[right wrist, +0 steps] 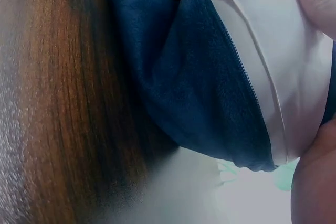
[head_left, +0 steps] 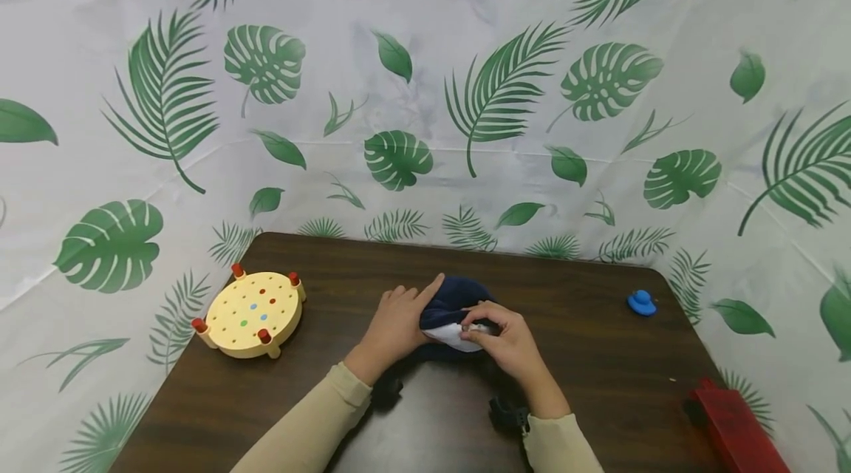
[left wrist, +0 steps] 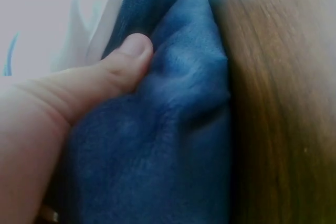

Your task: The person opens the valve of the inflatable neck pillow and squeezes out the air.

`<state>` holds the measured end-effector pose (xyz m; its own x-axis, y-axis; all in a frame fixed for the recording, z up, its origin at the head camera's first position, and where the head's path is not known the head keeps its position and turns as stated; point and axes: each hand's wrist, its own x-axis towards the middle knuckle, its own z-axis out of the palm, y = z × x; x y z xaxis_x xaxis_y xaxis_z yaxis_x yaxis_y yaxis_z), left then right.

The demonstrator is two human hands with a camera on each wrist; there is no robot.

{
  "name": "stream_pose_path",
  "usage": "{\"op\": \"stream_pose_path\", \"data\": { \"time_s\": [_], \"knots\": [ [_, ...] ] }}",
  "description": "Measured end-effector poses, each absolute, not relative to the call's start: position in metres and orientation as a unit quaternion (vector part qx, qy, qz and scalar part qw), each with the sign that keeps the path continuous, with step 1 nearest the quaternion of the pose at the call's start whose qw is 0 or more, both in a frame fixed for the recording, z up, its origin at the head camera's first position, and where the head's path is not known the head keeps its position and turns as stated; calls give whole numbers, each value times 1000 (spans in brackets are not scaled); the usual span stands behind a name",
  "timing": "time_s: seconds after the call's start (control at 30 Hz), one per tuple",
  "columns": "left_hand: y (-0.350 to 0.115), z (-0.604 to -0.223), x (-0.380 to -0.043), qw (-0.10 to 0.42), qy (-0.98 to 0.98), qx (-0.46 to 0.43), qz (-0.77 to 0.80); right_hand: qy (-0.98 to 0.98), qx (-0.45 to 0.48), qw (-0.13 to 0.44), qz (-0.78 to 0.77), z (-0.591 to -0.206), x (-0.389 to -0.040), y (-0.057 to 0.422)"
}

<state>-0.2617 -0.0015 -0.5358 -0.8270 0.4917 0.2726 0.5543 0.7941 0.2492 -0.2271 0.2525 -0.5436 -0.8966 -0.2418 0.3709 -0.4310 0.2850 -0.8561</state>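
Note:
A navy blue plush cushion (head_left: 459, 292) with a toothed zip edge lies at the middle of the table, its white inside (head_left: 448, 336) showing through the opening. My left hand (head_left: 397, 321) grips its left side. In the left wrist view the thumb (left wrist: 131, 59) presses on the blue fabric (left wrist: 152, 156); the other fingers are mostly hidden there. My right hand (head_left: 508, 340) pinches at the opening's edge with thumb and forefinger. The right wrist view gives the zip edge (right wrist: 239, 59) beside the white lining (right wrist: 268, 40); exactly what lies between the fingertips is too small to tell.
A round yellow pegboard (head_left: 249, 318) with red corner pegs and coloured dots stands at the left. Toward the back right is a small blue hat-shaped piece (head_left: 641, 302). Something red (head_left: 738, 425) lies at the right edge. A leaf-printed white sheet (head_left: 425, 89) hangs behind the table.

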Motion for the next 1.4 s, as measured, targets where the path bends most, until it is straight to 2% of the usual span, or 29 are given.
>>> {"op": "stream_pose_path", "data": {
  "time_s": [0.2,0.53,0.83,1.2,1.4],
  "knots": [
    [-2,-538,-261,97,-936,-279,-190,-796,224,87,555,-545,-225,252],
    [-1,-538,-270,44,-933,-244,-261,-790,235,78,561,-554,-229,251],
    [-2,-543,-270,64,-934,-268,-226,-772,237,87,584,-560,-232,253],
    [-4,-542,-270,72,-934,-277,-215,-754,224,51,615,-560,-230,253],
    [-4,-544,-270,71,-932,-278,-221,-768,224,60,597,-561,-231,253]
  ]
}}
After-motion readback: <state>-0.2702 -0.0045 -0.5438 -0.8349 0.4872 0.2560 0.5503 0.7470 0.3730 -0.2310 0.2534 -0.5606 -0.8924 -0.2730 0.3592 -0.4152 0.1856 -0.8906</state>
